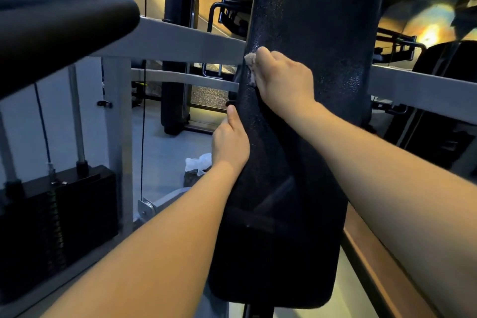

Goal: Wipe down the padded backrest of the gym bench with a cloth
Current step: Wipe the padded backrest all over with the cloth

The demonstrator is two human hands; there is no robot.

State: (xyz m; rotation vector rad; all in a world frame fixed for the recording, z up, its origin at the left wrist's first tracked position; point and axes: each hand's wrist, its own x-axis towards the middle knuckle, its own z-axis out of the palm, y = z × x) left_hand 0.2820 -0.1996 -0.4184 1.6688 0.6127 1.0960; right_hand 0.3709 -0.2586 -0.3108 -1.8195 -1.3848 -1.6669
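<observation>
The black padded backrest point(317, 33) rises up the middle of the view, with the black seat pad point(278, 253) below it. My right hand point(284, 80) presses a small beige cloth point(250, 59) against the backrest's left side; only a bit of cloth shows past my fingers. My left hand point(229, 144) grips the left edge of the pad lower down, thumb up along the edge. The pad's surface looks speckled and shiny near the cloth.
Grey frame bars point(180, 41) cross behind the backrest on both sides. A black padded roller point(59, 31) juts in at the upper left. A weight stack point(59, 214) stands at the lower left. A white plastic bag point(197, 162) lies on the floor. More black machines stand behind.
</observation>
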